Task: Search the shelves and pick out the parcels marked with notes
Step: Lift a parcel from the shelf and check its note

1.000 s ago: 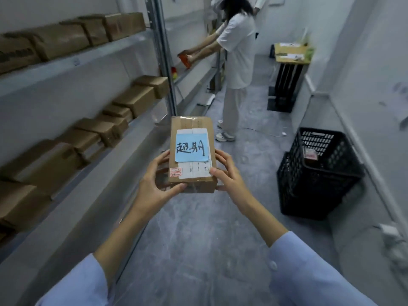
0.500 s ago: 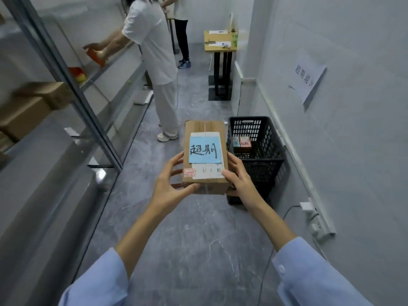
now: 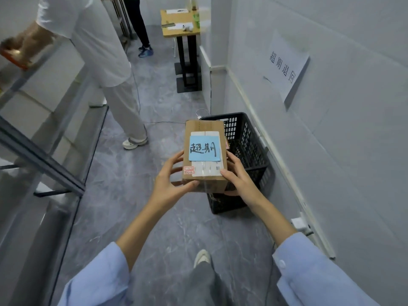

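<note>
Midway down a narrow aisle, above the grey floor (image 3: pixel 123 195): holds a brown cardboard parcel (image 3: pixel 204 129) roughly level between both hands, in front of the near left part of a black slatted crate (image 3: pixel 249 138); cannot tell whether directly over it. Grips with the left hand (image 3: pixel 169 184) on the parcel's left side, thumb hooked along the near bottom edge, fingers curled round the side. Clamps with the right hand (image 3: pixel 240 181) on the opposite side, thumb laid on the top face by the near right corner, fingers wrapped round the right flank.

On the parcel's top face, a blue note (image 3: pixel 204 148) with black handwritten characters, stuck over a white shipping label (image 3: pixel 206 170); at the label's lower left, a small red-printed sticker (image 3: pixel 189 170).

Crate on the floor, close against the right wall (image 3: pixel 353 151). Higher on that wall, a white paper sign (image 3: pixel 286 67) with printed characters. Along the left, grey metal shelves (image 3: pixel 44 155), blurred. Farther up the aisle, another person (image 3: pixel 99 40) in white clothes, arms reaching onto a shelf; beyond, a small wooden table (image 3: pixel 180 21) on a black stand. At the bottom, light blue sleeves (image 3: pixel 309 272) and one pale shoe (image 3: pixel 202 258).
</note>
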